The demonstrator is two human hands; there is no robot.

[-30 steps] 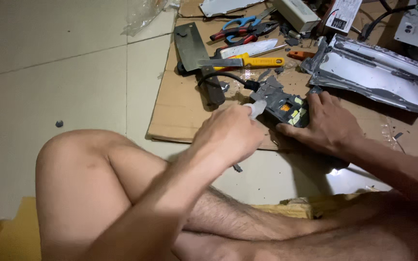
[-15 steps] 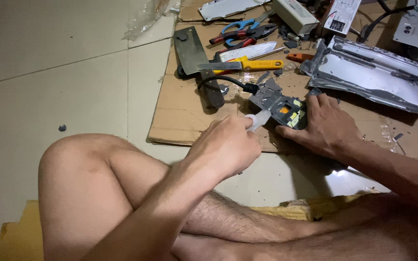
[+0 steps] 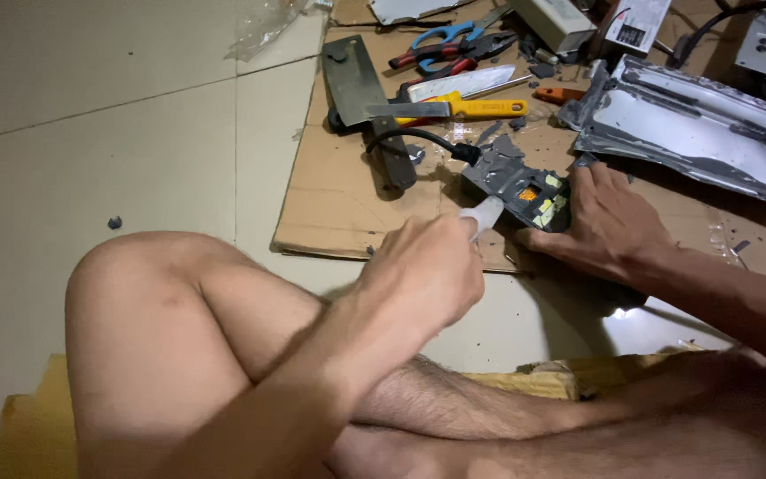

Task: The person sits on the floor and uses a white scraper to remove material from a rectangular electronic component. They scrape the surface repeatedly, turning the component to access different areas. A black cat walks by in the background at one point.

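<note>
Pale floor tiles carry a cardboard sheet (image 3: 347, 200) where the work lies, seen from the head camera. Left hand (image 3: 423, 275) is curled tight around a white tool (image 3: 482, 213), its tip touching the grey device (image 3: 520, 186) at the hand's 1 o'clock. Right hand (image 3: 609, 222) lies flat with fingers spread, pressing the device's edge at its 10 o'clock. A black cable (image 3: 410, 136) leaves the device toward 10 o'clock. Farther up lie a yellow-handled knife (image 3: 454, 109), a cleaver (image 3: 352, 80), blue scissors (image 3: 441, 35) and a bent metal casing (image 3: 693, 129).
</note>
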